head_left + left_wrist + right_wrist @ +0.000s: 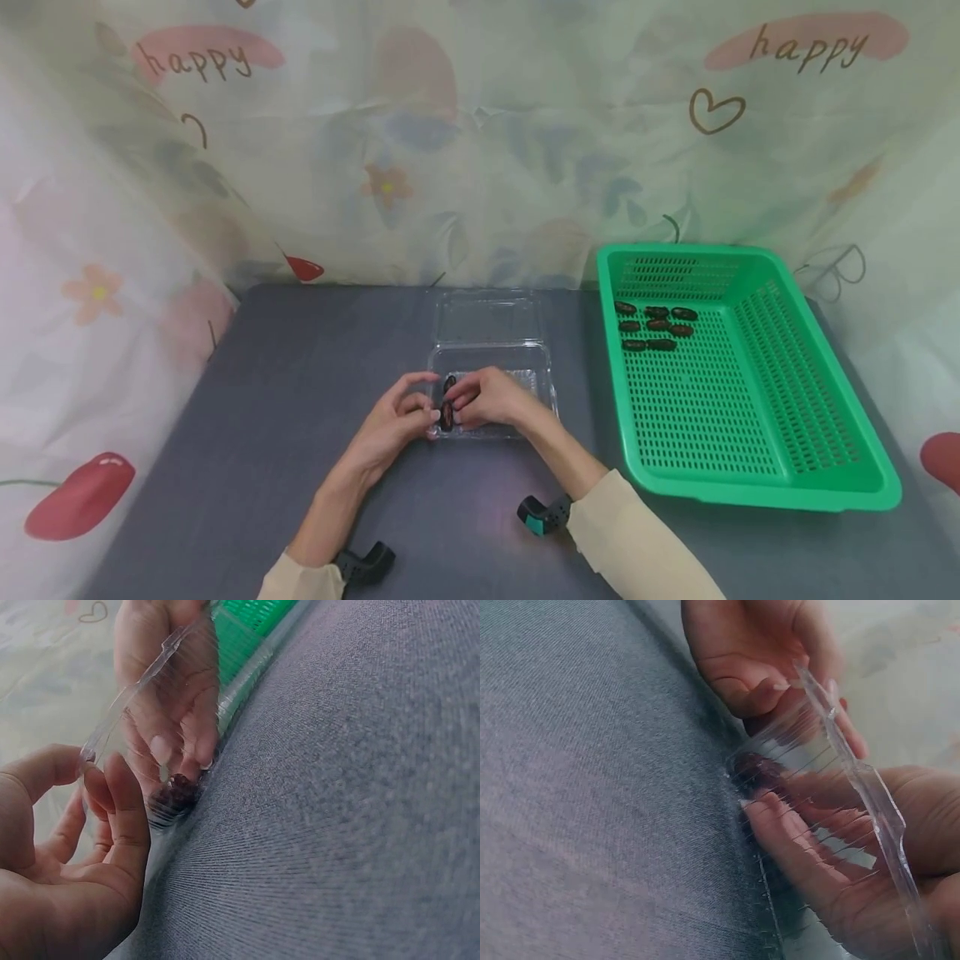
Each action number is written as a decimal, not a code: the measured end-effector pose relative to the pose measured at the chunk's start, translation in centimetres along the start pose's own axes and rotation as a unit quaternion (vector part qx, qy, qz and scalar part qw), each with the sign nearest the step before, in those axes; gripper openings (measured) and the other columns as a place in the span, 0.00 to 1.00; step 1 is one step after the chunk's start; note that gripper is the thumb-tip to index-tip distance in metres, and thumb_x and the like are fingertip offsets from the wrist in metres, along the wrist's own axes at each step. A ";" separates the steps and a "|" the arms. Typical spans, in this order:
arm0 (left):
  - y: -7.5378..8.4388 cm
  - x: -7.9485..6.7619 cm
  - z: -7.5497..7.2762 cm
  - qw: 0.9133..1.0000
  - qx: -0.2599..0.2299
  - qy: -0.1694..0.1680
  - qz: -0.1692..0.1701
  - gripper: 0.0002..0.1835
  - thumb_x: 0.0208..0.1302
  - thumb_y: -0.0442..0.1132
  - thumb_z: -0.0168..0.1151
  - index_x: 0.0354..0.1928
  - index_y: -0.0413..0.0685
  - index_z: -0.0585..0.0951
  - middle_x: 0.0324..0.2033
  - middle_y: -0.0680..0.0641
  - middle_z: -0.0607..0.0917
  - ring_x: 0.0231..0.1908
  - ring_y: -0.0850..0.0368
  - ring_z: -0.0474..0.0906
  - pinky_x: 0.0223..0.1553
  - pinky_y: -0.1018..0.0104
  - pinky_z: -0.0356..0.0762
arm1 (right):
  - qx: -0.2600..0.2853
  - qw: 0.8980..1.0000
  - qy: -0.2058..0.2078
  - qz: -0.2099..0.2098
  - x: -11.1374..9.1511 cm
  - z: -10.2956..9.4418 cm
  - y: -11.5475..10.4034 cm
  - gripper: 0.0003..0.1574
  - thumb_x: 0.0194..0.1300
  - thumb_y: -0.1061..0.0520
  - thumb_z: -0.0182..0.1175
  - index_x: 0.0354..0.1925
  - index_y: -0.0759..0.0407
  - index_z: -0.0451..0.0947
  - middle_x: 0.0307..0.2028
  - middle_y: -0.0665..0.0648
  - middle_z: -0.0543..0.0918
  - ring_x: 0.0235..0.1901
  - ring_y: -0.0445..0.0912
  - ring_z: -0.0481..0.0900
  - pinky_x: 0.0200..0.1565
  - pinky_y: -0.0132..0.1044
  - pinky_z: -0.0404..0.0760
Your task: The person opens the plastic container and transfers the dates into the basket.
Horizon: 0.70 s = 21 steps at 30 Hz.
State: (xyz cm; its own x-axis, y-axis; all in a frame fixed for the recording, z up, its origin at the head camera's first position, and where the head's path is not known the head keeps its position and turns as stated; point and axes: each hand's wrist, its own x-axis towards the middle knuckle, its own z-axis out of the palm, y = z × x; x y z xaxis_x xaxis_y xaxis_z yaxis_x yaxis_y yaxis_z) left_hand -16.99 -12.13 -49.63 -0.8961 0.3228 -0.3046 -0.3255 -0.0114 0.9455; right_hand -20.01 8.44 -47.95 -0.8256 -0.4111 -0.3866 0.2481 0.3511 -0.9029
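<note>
A clear plastic clamshell box (552,382) lies on the table with its lid (487,319) folded back. Inside, along the left wall, two dark brown dates sit in a line: a near date (447,417) and a far date (450,383). My left hand (390,427) pinches the box's left rim between thumb and finger, seen closely in the left wrist view. Reaching into the box, my right hand (491,398) holds a date (757,772) low by the wall with thumb and fingertips. The right fingers partly cover the far date in the head view.
A green perforated basket (750,492) stands to the right, with several dates (658,325) grouped in its far left corner. Grey cloth (300,375) covers the table. A patterned curtain (480,167) hangs behind and at both sides.
</note>
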 end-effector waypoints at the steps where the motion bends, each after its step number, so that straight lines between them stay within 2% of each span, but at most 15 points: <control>1: 0.0 0.0 0.0 1.000 -0.001 0.000 0.000 0.29 0.64 0.30 0.64 0.65 0.54 0.70 0.33 0.48 0.77 0.31 0.55 0.75 0.38 0.59 0.80 | -0.007 1.000 0.000 0.001 0.1 0.0 -0.1 0.20 0.55 0.70 0.69 0.48 0.65 0.84 0.35 0.58 0.86 0.31 0.45 0.86 0.35 0.37 0.86; 6: 0.1 0.0 -0.1 1.000 -0.005 -0.001 0.002 0.28 0.64 0.30 0.64 0.65 0.54 0.70 0.33 0.48 0.77 0.31 0.55 0.75 0.38 0.61 0.80 | -0.016 1.000 -0.005 -0.006 0.2 0.2 -0.3 0.18 0.57 0.69 0.69 0.48 0.66 0.84 0.33 0.57 0.85 0.29 0.46 0.86 0.33 0.37 0.86; 15: 0.2 -0.2 0.0 1.000 -0.004 0.005 -0.002 0.29 0.64 0.31 0.64 0.65 0.55 0.70 0.34 0.47 0.77 0.32 0.53 0.76 0.38 0.59 0.81 | -0.015 1.000 0.009 -0.024 0.2 0.3 -0.2 0.08 0.58 0.68 0.69 0.38 0.66 0.82 0.28 0.56 0.84 0.26 0.47 0.84 0.30 0.39 0.85; 21: 0.2 0.0 0.1 1.000 0.004 0.004 -0.003 0.28 0.64 0.31 0.64 0.65 0.55 0.71 0.34 0.47 0.78 0.34 0.52 0.76 0.39 0.58 0.81 | -0.035 0.998 0.023 -0.043 0.1 0.1 -0.2 0.10 0.59 0.66 0.69 0.42 0.65 0.83 0.31 0.57 0.86 0.27 0.46 0.85 0.31 0.38 0.85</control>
State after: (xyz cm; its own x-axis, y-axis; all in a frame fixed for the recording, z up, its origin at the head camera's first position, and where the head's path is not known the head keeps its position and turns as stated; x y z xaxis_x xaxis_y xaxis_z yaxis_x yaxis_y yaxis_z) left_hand -17.00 -12.08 -49.38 -0.8962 0.3155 -0.3119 -0.3290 -0.0010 0.9443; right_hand -20.11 8.23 -47.80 -0.8655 -0.4030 -0.2974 0.1402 0.3752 -0.9163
